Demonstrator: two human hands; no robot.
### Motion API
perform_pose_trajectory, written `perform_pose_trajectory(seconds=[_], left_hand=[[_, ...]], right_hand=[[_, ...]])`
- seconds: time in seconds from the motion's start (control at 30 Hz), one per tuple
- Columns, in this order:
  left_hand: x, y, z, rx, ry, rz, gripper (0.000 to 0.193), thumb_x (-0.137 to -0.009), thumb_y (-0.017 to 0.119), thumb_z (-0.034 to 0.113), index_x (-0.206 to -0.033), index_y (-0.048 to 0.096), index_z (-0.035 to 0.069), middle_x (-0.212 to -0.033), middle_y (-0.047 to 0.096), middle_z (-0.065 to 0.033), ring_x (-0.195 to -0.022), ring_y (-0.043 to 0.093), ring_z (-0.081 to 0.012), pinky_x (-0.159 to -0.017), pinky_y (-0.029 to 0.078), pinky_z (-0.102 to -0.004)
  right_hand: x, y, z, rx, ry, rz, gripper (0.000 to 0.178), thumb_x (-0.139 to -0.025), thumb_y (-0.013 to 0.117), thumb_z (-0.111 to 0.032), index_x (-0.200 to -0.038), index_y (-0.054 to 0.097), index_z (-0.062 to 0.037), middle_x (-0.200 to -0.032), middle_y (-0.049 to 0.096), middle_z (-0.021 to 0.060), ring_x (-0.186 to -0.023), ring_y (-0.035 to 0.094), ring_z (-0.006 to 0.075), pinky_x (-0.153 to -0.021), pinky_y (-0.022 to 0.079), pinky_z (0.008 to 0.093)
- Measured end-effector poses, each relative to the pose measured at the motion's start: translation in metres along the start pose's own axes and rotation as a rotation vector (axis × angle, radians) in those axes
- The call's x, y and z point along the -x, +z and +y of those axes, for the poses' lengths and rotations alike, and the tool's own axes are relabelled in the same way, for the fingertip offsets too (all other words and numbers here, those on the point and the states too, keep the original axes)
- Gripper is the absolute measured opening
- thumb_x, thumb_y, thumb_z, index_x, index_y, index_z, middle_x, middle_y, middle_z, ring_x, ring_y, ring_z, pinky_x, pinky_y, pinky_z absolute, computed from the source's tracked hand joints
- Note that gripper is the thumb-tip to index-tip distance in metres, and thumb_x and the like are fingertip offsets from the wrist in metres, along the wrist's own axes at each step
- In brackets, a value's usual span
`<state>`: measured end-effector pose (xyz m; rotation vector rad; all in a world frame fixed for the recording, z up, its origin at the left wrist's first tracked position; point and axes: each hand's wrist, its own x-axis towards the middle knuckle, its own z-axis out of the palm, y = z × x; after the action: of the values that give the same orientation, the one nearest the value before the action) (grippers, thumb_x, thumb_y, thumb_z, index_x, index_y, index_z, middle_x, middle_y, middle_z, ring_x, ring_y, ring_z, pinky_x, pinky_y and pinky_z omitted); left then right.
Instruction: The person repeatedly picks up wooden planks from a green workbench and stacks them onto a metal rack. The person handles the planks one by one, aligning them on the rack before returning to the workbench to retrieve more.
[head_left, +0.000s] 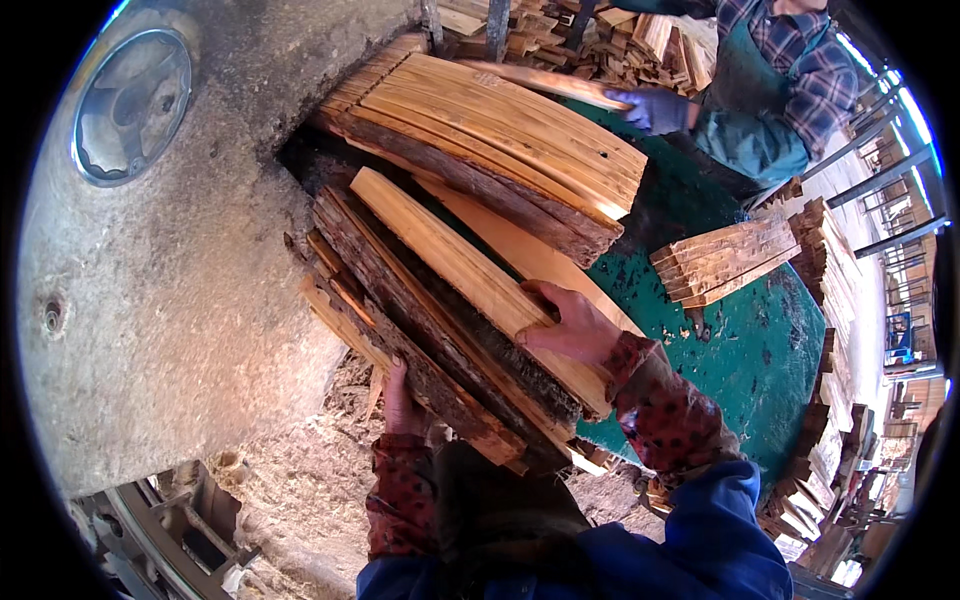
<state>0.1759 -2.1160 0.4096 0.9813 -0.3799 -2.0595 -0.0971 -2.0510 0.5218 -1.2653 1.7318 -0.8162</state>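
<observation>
The blue sleeve (712, 515) is nearest my camera, behind the right hand (575, 325). I see that hand gripping a pale board (470, 265) between thumb and fingers. The left hand (402, 410) presses its thumb to the bark-edged slabs (440, 335); its fingers are hidden, so I cannot tell their closure. Beyond the right hand, a large board stack (510, 125) lies over the green bench (770, 375); a shorter stack (725, 260) stands to that hand's right.
</observation>
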Motion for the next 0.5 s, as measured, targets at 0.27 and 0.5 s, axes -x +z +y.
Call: perform_pose_trajectory(seconds=[0.27, 0.5], left_hand=[[-0.011, -0.016, -0.015, 0.038, -0.024, -0.082, 0.057, -0.092, 0.059, 0.042, -0.134, 0.046, 0.006, -0.126, 0.057, -0.0090, -0.114, 0.055, -0.0272, -0.099, 0.045, -0.0429], [0.018, -0.048, 0.020, 0.057, -0.079, -0.198, 0.067, -0.095, 0.043, 0.053, -0.139, 0.041, 0.003, -0.134, 0.052, -0.0123, -0.120, 0.051, -0.0287, -0.105, 0.040, -0.0412]], right_hand=[[-0.007, 0.006, -0.002, -0.050, 0.122, -0.217, 0.091, -0.078, 0.073, -0.035, -0.146, 0.025, 0.0030, -0.126, 0.056, 0.0203, -0.114, 0.054, 0.0252, -0.099, 0.041, 0.0349], [0.059, 0.076, -0.023, -0.195, 0.212, -0.136, 0.095, -0.076, 0.074, -0.039, -0.146, 0.024, 0.0017, -0.123, 0.058, 0.0205, -0.113, 0.056, 0.0253, -0.098, 0.042, 0.0358]])
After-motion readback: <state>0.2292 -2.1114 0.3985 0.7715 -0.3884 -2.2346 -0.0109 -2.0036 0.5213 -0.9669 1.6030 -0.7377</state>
